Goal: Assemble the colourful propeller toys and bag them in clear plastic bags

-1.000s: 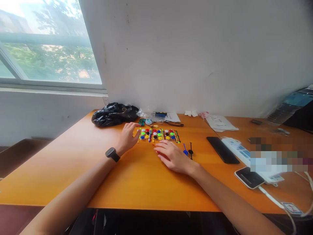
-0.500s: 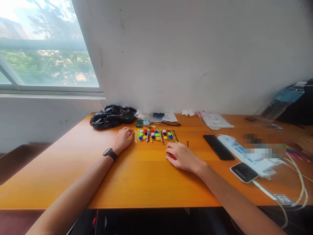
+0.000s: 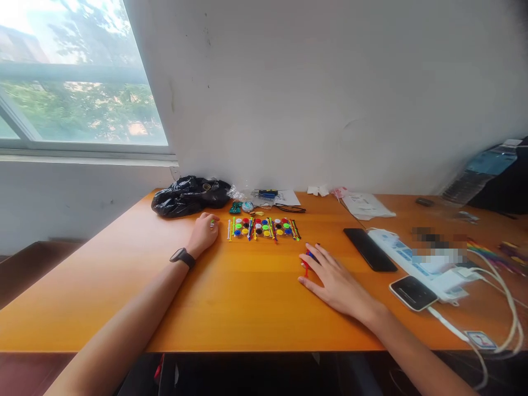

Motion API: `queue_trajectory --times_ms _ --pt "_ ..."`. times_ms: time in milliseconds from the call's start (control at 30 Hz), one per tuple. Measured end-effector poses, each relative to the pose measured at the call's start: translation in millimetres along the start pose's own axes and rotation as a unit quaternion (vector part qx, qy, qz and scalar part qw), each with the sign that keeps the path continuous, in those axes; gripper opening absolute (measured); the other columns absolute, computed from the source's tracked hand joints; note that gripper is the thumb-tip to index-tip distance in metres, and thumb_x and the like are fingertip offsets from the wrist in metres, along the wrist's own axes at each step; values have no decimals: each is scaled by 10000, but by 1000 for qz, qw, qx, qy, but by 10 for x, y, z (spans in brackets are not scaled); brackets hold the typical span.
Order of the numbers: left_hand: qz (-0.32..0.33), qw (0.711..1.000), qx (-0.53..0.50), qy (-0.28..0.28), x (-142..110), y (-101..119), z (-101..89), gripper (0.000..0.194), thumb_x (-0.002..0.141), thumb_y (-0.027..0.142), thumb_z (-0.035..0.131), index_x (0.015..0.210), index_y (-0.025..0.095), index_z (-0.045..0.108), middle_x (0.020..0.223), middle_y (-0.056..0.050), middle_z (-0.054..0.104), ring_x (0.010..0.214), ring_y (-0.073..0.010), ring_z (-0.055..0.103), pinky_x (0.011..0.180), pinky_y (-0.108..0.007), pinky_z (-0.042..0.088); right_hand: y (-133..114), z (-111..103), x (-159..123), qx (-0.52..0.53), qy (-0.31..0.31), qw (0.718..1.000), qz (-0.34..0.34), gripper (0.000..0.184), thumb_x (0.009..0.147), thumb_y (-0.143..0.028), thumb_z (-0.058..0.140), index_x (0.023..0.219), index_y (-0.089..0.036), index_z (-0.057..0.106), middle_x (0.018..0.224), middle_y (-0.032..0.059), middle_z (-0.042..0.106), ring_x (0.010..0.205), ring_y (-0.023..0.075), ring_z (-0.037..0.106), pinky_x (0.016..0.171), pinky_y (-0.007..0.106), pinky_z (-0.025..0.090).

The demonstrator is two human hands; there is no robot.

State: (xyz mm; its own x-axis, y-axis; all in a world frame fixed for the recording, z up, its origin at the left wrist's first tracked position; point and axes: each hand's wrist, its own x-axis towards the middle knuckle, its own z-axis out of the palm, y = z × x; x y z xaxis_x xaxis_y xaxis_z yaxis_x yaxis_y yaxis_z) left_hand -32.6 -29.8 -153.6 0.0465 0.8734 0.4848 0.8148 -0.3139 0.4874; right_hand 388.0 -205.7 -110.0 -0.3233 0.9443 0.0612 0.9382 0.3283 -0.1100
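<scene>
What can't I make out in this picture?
In the head view:
- What the left hand holds: curled fingers hide it.
- Full shape of the red and blue pieces: right hand covers them.
- Inside the black bag: opaque plastic.
- Things on the power strip: pixel blocks.
- Print on white sheet: too small.

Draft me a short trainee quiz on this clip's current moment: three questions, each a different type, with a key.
1. Where does the black phone lie?
a) on the black bag
b) under the papers
c) between the right hand and the power strip

2. True or false: the dark watch is worn on the same arm as the left hand.

3. Fill in: the stem jutting from beneath the right hand toward the table's near edge is ____ in colour.

Key: 1 c; 2 true; 3 red
</scene>
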Motion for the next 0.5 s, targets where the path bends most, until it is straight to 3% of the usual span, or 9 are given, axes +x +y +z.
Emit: queue_trajectory --times_ms 167,300,400,500 --pt "2 999 47 -22 -46 96 -17 245 971 227 485 1037 175 716 1121 -132 651 1012 -284 663 952 -415 538 244 -1 -69 62 -7 998 20 777 1036 -736 391 1618 -232 499 1769 73 266 1651 338 189 1323 553 294" --pt "15 986 156 -61 -103 238 -96 270 1012 207 417 1099 174 670 1099 -144 633 930 -291 660 802 -396 509 381 -70 -97 59 12 998 -7 689 1069 -658 404 1633 -269 476 1769 64 262 1649 350 177 1326 615 243" --pt "34 974 202 -94 -161 293 -219 265 1028 190 372 1099 164 626 1060 -148 617 844 -282 646 714 -380 462 259 -181 -212 48 83 995 -39 651 1072 -586 460 1657 -300 429 1756 58 303 1640 365 212 1317 658 246" --pt "34 969 215 -120 -286 303 -365 230 1012 150 365 1061 170 589 1000 -128 600 755 -256 616 666 -366 421 -142 -241 -497 86 160 977 -112 539 1041 -438 569 1565 -313 563 1639 81 508 1560 365 412 1288 613 374"
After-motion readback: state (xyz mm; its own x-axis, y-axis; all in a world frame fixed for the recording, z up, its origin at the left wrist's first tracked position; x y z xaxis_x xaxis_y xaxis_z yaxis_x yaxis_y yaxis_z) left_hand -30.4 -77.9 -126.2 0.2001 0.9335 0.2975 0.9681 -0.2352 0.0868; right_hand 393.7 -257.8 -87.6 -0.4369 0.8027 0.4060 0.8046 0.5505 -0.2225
